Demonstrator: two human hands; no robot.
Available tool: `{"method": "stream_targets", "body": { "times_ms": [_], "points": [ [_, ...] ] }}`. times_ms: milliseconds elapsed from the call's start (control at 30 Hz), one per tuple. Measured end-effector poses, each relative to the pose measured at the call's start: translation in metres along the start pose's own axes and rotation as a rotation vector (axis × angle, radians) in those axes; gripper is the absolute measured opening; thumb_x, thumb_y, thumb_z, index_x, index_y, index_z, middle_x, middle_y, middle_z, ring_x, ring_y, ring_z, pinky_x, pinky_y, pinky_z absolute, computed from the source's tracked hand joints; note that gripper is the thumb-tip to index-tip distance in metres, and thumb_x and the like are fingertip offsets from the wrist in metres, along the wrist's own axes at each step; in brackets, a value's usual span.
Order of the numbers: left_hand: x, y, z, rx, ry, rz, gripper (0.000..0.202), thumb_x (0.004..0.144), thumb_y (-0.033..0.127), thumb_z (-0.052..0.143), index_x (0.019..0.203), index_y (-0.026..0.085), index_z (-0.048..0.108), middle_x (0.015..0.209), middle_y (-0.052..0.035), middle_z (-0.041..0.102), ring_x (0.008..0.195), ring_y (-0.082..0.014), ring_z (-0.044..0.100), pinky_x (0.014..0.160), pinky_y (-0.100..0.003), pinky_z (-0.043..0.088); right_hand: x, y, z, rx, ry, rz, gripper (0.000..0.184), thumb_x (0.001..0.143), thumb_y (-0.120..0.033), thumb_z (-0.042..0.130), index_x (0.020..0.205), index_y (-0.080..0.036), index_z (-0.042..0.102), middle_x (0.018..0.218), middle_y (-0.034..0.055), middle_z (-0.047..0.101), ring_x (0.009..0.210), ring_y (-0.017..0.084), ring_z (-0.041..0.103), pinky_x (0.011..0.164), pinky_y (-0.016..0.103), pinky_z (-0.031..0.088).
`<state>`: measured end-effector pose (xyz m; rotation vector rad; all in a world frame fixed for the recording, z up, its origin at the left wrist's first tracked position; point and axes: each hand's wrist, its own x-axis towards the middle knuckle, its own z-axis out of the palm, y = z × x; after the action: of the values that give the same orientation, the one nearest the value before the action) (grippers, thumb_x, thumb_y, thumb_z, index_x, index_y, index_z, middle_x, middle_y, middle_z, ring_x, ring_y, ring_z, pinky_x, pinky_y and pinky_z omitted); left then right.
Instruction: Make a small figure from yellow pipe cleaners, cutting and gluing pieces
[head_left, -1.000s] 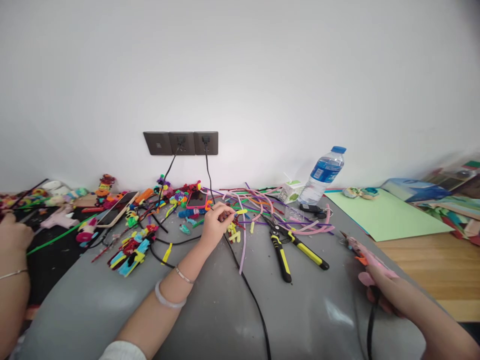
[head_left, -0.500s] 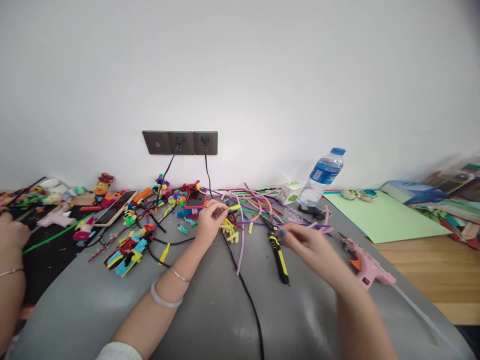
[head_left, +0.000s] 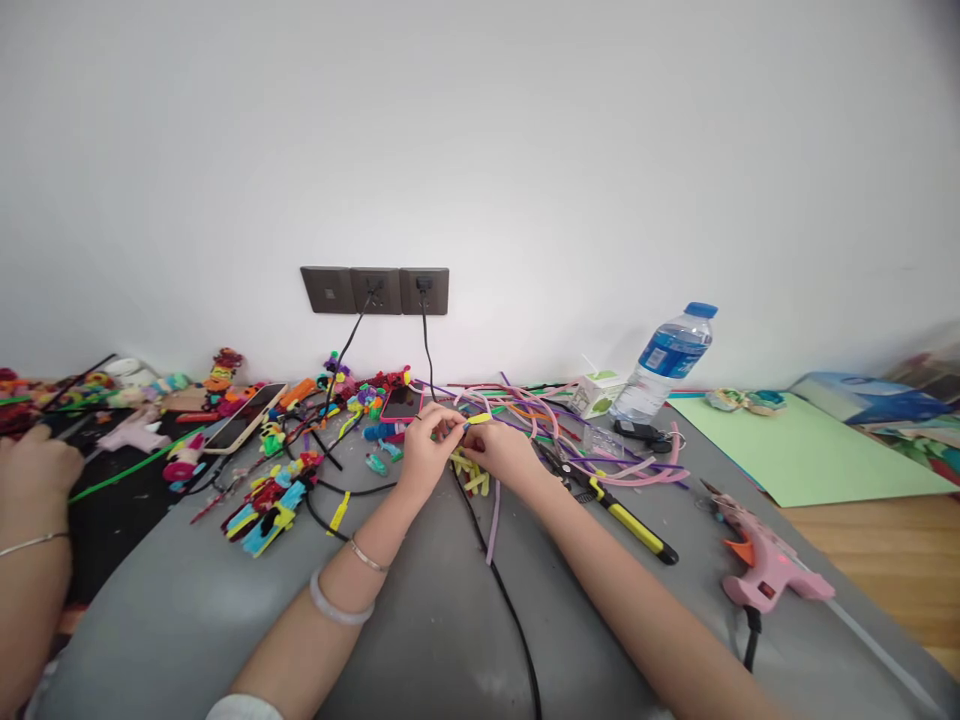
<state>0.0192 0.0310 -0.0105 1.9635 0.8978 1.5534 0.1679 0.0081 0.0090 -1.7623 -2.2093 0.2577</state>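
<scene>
My left hand (head_left: 430, 447) pinches a short yellow piece of pipe cleaner (head_left: 478, 419) above the middle of the grey table. My right hand (head_left: 501, 451) meets it there, fingertips closed at the same piece; the exact grip is partly hidden by the fingers. Just under the hands lies a small pile of yellow pipe cleaner pieces (head_left: 474, 480). To the right of my right hand, pliers with black and yellow handles (head_left: 628, 522) lie slantwise on the table.
Loose pipe cleaners (head_left: 559, 405) spread behind my hands. A pink glue gun (head_left: 772, 570), a tilted water bottle (head_left: 664, 365) and green paper (head_left: 802, 450) are on the right. Colourful pipe cleaner figures (head_left: 274, 500), phones and black cables (head_left: 506, 600) surround the left. Another person's hand (head_left: 34, 480) is far left.
My right hand has moved left from the pliers to join my left hand at the yellow piece. The pliers now lie farther right, more slanted. The view has shifted slightly.
</scene>
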Motion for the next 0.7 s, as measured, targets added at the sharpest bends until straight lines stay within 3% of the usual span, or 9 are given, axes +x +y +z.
{"method": "stream_targets", "body": {
  "times_ms": [133, 267, 367, 467, 600, 700],
  "points": [
    [0.0, 0.0, 0.0, 0.007, -0.001, -0.009, 0.012, 0.079, 0.008, 0.059, 0.079, 0.019, 0.065, 0.076, 0.0004, 0.059, 0.063, -0.011, 0.053, 0.056, -0.022, 0.041, 0.001, 0.015, 0.008, 0.15, 0.058, -0.047, 0.011, 0.075, -0.011, 0.058, 0.072, -0.02, 0.064, 0.076, 0.0018, 0.064, 0.068, 0.015, 0.056, 0.057, 0.023, 0.035],
    [0.0, 0.0, 0.0, 0.021, -0.01, -0.021, 0.01, 0.079, 0.01, 0.06, 0.079, 0.019, 0.065, 0.077, 0.0, 0.059, 0.061, -0.0107, 0.051, 0.056, -0.022, 0.041, -0.001, 0.04, 0.007, 0.53, 0.132, -0.081, 0.003, 0.075, -0.019, 0.056, 0.074, -0.019, 0.058, 0.073, 0.0002, 0.061, 0.06, 0.013, 0.052, 0.059, 0.025, 0.041],
    [-0.001, 0.0, 0.001, 0.025, -0.02, -0.034, 0.008, 0.08, 0.012, 0.061, 0.078, 0.018, 0.065, 0.076, -0.0002, 0.059, 0.061, -0.0108, 0.051, 0.056, -0.022, 0.042, -0.003, 0.057, 0.001, 0.901, 0.083, 0.012, 0.013, 0.076, -0.031, 0.06, 0.077, -0.019, 0.055, 0.067, -0.0015, 0.06, 0.055, 0.012, 0.054, 0.053, 0.024, 0.043],
    [-0.002, -0.001, 0.002, 0.012, -0.022, -0.037, 0.007, 0.079, 0.012, 0.061, 0.078, 0.019, 0.065, 0.076, -0.0001, 0.059, 0.061, -0.011, 0.051, 0.057, -0.022, 0.042, -0.004, 0.068, -0.004, 1.184, 0.155, 0.109, 0.027, 0.072, -0.041, 0.07, 0.081, -0.02, 0.056, 0.061, -0.003, 0.06, 0.055, 0.013, 0.058, 0.053, 0.025, 0.047],
    [-0.002, -0.001, 0.002, 0.007, -0.03, -0.044, 0.006, 0.081, 0.014, 0.061, 0.078, 0.019, 0.065, 0.076, -0.0005, 0.06, 0.061, -0.0115, 0.052, 0.056, -0.023, 0.042, -0.005, 0.073, -0.004, 1.323, 0.269, 0.162, 0.042, 0.065, -0.045, 0.08, 0.094, -0.019, 0.064, 0.067, -0.0002, 0.068, 0.06, 0.015, 0.065, 0.059, 0.028, 0.053],
    [-0.002, -0.001, 0.001, 0.016, -0.037, -0.045, 0.006, 0.081, 0.015, 0.062, 0.078, 0.019, 0.065, 0.077, -0.0007, 0.06, 0.061, -0.0112, 0.052, 0.057, -0.023, 0.042, -0.005, 0.074, -0.003, 1.354, 0.252, 0.203, 0.041, 0.061, -0.047, 0.083, 0.087, -0.018, 0.069, 0.071, 0.0043, 0.073, 0.065, 0.019, 0.07, 0.062, 0.03, 0.055]
  ]
}}
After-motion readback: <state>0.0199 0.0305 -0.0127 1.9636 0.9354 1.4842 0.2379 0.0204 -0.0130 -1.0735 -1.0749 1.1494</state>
